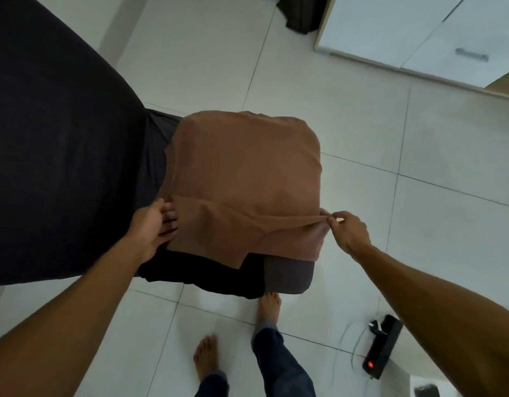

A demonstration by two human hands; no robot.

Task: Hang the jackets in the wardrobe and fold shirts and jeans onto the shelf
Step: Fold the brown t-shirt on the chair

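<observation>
A brown shirt point(247, 179) lies spread over a grey padded stool point(287, 277), on top of a black garment point(201, 270). Its near edge is folded back over itself. My left hand point(154, 224) rests flat on the shirt's left near edge, fingers pressing the cloth. My right hand point(349, 229) pinches the shirt's right near corner between thumb and fingers and holds it slightly lifted.
A large dark bed surface point(55, 144) fills the left. A white cabinet point(419, 32) with a metal handle stands at the top right, dark cloth point(300, 12) beside it. A black power strip point(380, 351) with a red light lies on the tiled floor by my bare feet point(269, 308).
</observation>
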